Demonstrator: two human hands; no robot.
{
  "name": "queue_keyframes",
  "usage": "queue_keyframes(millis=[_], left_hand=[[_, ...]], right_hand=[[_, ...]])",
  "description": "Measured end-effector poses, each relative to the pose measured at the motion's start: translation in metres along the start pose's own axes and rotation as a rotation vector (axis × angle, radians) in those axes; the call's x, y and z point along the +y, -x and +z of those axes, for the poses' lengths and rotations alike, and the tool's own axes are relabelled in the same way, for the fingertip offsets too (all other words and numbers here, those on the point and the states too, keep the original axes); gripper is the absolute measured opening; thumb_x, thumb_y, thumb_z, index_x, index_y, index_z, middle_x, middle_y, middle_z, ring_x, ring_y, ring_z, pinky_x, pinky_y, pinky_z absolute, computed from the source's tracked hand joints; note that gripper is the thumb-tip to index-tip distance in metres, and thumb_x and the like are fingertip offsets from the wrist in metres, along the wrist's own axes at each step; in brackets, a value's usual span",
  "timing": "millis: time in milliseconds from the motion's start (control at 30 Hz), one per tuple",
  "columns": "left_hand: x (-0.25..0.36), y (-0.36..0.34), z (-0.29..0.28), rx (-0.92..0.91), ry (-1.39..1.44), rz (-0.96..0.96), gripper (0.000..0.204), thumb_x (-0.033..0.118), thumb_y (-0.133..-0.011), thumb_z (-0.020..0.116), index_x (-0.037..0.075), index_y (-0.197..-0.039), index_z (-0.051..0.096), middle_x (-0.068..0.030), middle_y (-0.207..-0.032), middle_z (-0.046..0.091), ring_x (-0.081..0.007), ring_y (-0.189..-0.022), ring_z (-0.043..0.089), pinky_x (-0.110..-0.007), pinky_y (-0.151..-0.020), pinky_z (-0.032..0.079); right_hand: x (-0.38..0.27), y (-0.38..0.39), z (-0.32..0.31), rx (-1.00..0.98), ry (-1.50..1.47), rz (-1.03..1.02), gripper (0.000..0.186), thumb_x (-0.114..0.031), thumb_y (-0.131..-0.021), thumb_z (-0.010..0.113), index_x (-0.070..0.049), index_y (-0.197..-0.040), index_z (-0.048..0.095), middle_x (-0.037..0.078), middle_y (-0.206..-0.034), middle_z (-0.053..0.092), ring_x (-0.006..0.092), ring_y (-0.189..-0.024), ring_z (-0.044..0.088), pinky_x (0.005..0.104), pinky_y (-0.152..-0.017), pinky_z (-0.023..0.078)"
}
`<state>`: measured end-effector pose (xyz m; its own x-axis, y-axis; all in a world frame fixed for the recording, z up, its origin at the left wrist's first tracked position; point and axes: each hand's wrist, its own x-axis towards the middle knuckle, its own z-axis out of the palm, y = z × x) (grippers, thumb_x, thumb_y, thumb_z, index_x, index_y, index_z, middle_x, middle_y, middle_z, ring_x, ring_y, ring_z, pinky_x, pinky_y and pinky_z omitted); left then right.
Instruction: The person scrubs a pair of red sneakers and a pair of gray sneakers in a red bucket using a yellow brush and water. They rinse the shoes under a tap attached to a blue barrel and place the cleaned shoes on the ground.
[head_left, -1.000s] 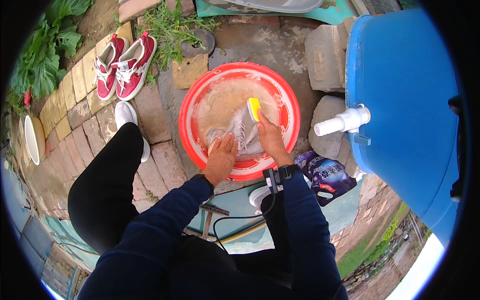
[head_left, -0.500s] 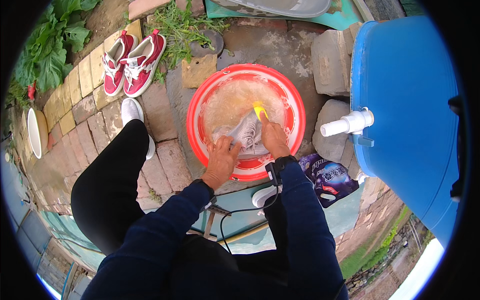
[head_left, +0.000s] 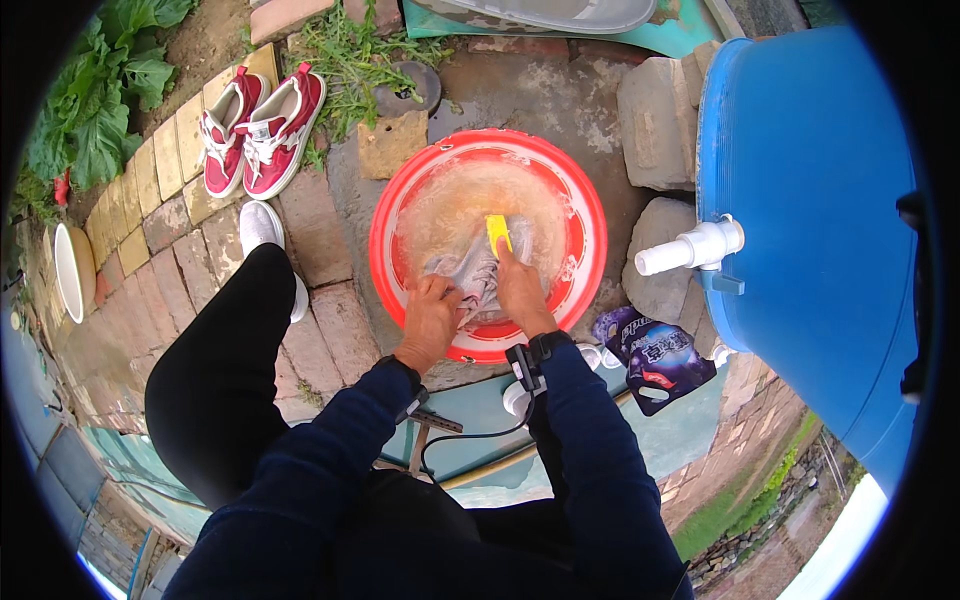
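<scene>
left hand (head_left: 428, 318) pinches grey fabric (head_left: 482, 278) at near left, right hand (head_left: 522, 292) grips the yellow brush (head_left: 497, 231) — wet fabric could slip under hard strokes!

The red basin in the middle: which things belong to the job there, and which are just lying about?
In use:
red basin
grey item inside it, with the left hand at its edge
yellow brush, held in the right hand

Seemingly just lying about, untouched:
red shoes
cream tub
dark purple bag
</scene>
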<state>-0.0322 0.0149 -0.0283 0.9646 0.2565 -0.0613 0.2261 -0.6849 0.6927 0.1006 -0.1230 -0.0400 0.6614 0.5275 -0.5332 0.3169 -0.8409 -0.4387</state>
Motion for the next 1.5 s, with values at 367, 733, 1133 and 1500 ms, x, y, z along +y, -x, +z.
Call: queue_keyframes(millis=[367, 733, 1133, 1500], left_hand=[[-0.001, -0.003, 0.007, -0.031, -0.070, 0.009, 0.019, 0.016, -0.068, 0.077, 0.008, -0.084, 0.071, -0.0048, -0.099, 0.059, -0.0272, -0.104, 0.052, -0.043, -0.085, 0.042], [-0.003, -0.004, 0.009, -0.033, -0.050, 0.029, 0.019, 0.014, -0.067, 0.077, 0.007, -0.084, 0.072, -0.0049, -0.098, 0.058, -0.0277, -0.101, 0.052, -0.042, -0.083, 0.044], [0.000, -0.007, 0.007, -0.041, -0.005, 0.003, 0.019, 0.009, -0.066, 0.078, 0.007, -0.085, 0.073, -0.0062, -0.095, 0.058, -0.0290, -0.100, 0.053, -0.041, -0.086, 0.045], [-0.003, -0.008, 0.010, -0.051, -0.002, 0.023, 0.021, 0.010, -0.065, 0.078, 0.006, -0.085, 0.073, -0.0070, -0.098, 0.058, -0.0301, -0.100, 0.052, -0.042, -0.087, 0.044]], right_hand=[[0.003, -0.004, 0.004, 0.234, 0.072, 0.069, 0.054, -0.006, -0.092, 0.050, -0.011, -0.145, 0.043, 0.024, -0.086, 0.068, 0.0431, -0.079, 0.067, 0.0529, -0.070, 0.052], [0.007, 0.012, 0.005, 0.140, 0.062, 0.181, 0.054, -0.006, -0.094, 0.052, -0.010, -0.147, 0.044, 0.030, -0.087, 0.066, 0.0473, -0.083, 0.065, 0.0543, -0.072, 0.050], [0.001, 0.043, -0.003, 0.309, -0.169, 0.244, 0.054, -0.009, -0.097, 0.052, -0.011, -0.150, 0.040, 0.030, -0.099, 0.067, 0.0441, -0.093, 0.066, 0.0504, -0.083, 0.051], [0.017, 0.041, -0.001, 0.151, -0.165, 0.284, 0.053, -0.012, -0.098, 0.051, -0.010, -0.149, 0.039, 0.029, -0.101, 0.066, 0.0454, -0.097, 0.065, 0.0465, -0.087, 0.052]])
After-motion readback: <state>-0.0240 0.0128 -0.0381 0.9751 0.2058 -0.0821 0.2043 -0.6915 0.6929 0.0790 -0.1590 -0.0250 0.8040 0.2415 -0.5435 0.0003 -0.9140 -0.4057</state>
